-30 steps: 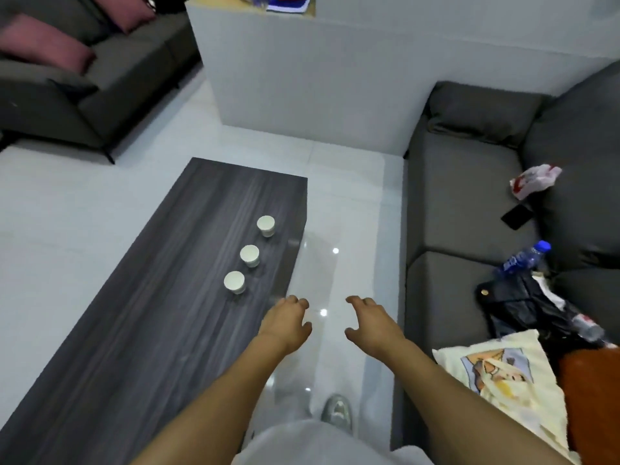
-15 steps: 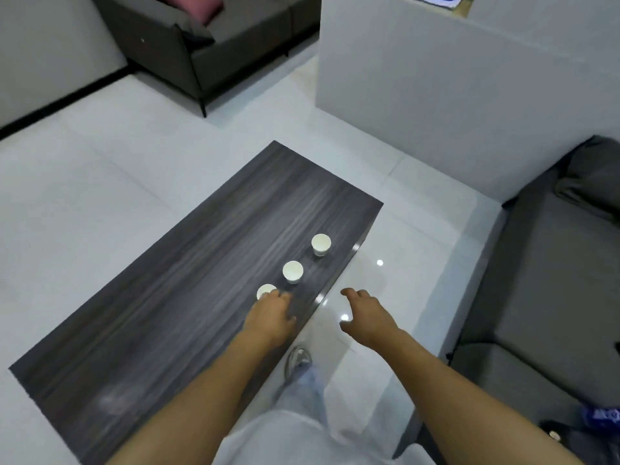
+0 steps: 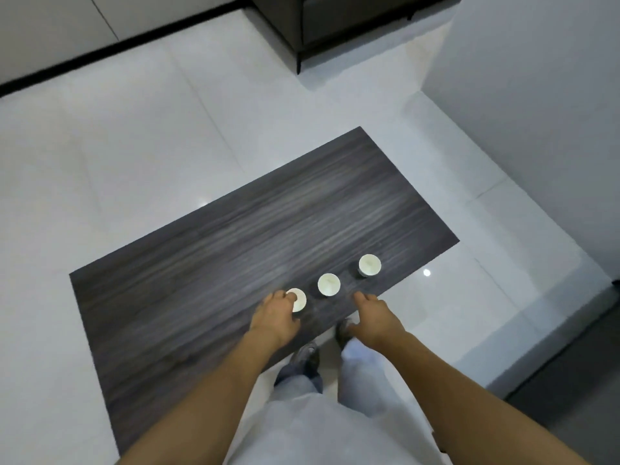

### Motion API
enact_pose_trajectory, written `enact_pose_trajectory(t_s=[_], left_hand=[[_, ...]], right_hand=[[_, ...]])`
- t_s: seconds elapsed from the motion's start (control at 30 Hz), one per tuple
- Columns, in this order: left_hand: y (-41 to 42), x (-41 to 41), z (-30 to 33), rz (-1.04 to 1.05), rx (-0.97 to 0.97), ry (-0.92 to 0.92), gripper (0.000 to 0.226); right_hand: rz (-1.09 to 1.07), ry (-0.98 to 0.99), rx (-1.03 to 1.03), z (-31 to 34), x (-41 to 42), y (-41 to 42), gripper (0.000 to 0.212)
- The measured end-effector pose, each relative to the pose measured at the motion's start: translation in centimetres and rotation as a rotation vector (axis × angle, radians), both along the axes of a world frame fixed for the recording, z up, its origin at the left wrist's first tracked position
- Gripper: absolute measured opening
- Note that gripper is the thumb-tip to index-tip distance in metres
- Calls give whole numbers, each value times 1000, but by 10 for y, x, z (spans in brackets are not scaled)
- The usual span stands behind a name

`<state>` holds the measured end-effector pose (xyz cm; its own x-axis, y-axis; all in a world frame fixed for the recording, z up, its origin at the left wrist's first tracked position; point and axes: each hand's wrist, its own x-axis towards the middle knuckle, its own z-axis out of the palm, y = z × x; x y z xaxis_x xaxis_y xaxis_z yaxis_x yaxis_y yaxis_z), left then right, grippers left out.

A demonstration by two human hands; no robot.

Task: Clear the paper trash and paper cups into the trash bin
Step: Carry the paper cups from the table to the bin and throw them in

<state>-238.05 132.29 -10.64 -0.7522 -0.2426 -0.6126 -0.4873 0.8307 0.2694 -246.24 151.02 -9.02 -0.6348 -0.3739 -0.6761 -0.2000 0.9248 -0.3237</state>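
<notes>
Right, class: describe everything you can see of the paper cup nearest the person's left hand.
The nearest paper cup is small, white and round-rimmed, seemingly thin paper. It stands upright, mouth up, on the dark wood-grain table near its front edge, leftmost in a row of three. Its inside looks pale; whether it holds anything cannot be told. The left hand covers its near side, fingers curling at its rim; a firm grip is not clear. The middle cup stands apart from it.

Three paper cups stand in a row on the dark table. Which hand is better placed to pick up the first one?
Left. The left hand already reaches over the nearest cup, fingers at its rim. The right hand is open over the table edge, touching no cup, short of the middle cup.
</notes>
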Motion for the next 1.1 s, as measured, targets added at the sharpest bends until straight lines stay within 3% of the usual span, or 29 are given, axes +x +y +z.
enact_pose_trajectory(t_s=[0.3, 0.43, 0.87, 1.1], left_hand=[[22, -23, -29, 320, -2, -58, 53], [26, -35, -63, 390, 15, -94, 59], [18, -47, -223, 251, -67, -129, 76], [17, -25, -246, 245, -70, -56, 67]], right_hand=[[360, -48, 48, -32, -71, -17, 53], [421, -57, 90, -65, -86, -33, 63], [470, -24, 48, -238, -90, -77, 82], [483, -36, 49, -257, -76, -78, 67]])
